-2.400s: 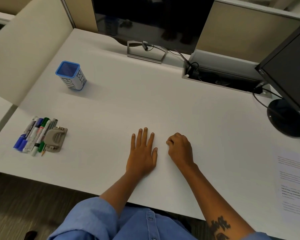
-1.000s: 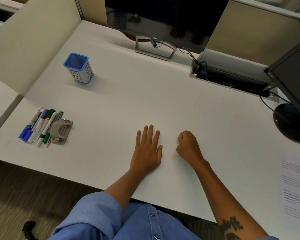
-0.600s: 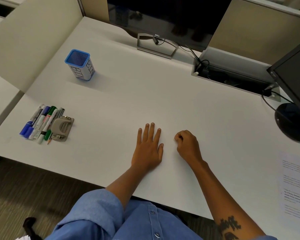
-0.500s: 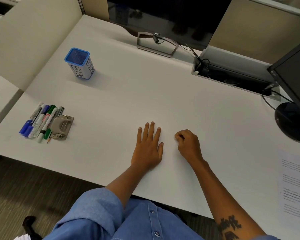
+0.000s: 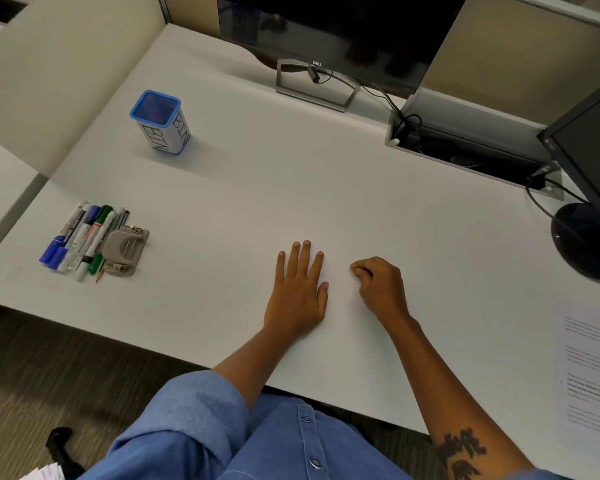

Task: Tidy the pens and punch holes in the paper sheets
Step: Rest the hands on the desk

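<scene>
White desk surface (image 5: 326,188) is seen from the head camera, with the left hand (image 5: 297,292) laid flat at about six o'clock, fingers straight and nothing held, and the right hand (image 5: 380,287) set just beside it, fingers curled under with nothing seen in them. Pens (image 5: 80,235) are lined up at nine o'clock, touching a grey hole punch (image 5: 125,249); a blue-rimmed bin (image 5: 161,123) is stood at ten o'clock, and printed paper sheets (image 5: 589,372) are laid at four o'clock.

Two monitors (image 5: 326,32), one bin (image 5: 161,124), one punch (image 5: 125,249), one printed sheet (image 5: 591,372)
</scene>
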The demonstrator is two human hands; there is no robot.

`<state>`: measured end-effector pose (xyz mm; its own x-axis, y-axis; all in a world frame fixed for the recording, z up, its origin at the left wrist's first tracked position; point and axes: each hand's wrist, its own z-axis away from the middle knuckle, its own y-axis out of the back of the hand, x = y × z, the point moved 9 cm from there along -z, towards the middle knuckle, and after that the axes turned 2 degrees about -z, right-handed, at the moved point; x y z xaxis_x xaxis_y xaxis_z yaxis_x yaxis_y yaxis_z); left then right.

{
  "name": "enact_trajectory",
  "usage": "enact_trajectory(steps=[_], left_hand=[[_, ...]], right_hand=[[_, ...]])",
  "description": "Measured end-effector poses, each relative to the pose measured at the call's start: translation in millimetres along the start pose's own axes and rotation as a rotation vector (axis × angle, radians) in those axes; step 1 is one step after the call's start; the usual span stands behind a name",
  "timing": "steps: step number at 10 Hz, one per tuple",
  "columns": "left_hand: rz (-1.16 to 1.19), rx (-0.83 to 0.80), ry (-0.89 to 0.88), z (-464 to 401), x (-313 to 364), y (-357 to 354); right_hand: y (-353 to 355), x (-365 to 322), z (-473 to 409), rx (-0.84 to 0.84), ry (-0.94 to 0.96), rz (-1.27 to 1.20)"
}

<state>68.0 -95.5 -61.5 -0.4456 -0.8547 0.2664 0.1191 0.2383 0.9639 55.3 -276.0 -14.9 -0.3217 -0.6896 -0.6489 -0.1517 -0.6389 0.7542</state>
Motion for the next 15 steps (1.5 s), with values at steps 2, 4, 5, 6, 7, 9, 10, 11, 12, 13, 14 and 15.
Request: enact_trajectory(steps=[2,4,5,6,7,9,10,11,12,13,14,15], left_hand=[[0.002,0.002,-0.001,0.2,0.1,0.9],[-0.001,0.001,0.000,0.7,0.7,2.5],[0.000,-0.001,0.000,0.6,0.8,2.3],[-0.004,-0.004,0.000,0.4,0.5,1.6],[-0.003,0.001,-0.001,0.4,0.7,1.8],[0.005,-0.003,0.001,0.2,0.2,1.6],[0.005,-0.004,0.002,0.3,-0.2,1.6],[0.003,-0.007,0.004,0.5,0.3,1.9],[0.008,-0.005,0.002,0.7,0.4,2.2],[0.011,-0.008,0.005,1.1,-0.3,1.6],[0.008,-0.009,0.003,0.8,-0.5,1.3],[0.007,-0.011,0.006,0.6,-0.6,0.8]], right_hand=[[1.7,1.5,1.5,-0.003,-0.008,-0.013],[4.7,4.9,5.2,-0.001,-0.025,-0.023],[2.6,0.6,4.1,-0.026,-0.014,0.018],[-0.1,-6.9,1.6,-0.039,0.018,0.081],[-2.2,-10.4,0.8,-0.051,0.040,0.137],[-4.5,-18.5,1.6,-0.043,0.079,0.261],[-8.5,-27.8,5.2,-0.038,0.122,0.368],[-13.9,-34.7,11.0,-0.053,0.137,0.442],[-18.4,-38.1,14.3,-0.081,0.133,0.489],[-23.8,-40.4,17.0,-0.121,0.114,0.559],[-27.3,-40.8,17.7,-0.148,0.099,0.597],[-31.9,-40.2,17.6,-0.164,0.084,0.649]])
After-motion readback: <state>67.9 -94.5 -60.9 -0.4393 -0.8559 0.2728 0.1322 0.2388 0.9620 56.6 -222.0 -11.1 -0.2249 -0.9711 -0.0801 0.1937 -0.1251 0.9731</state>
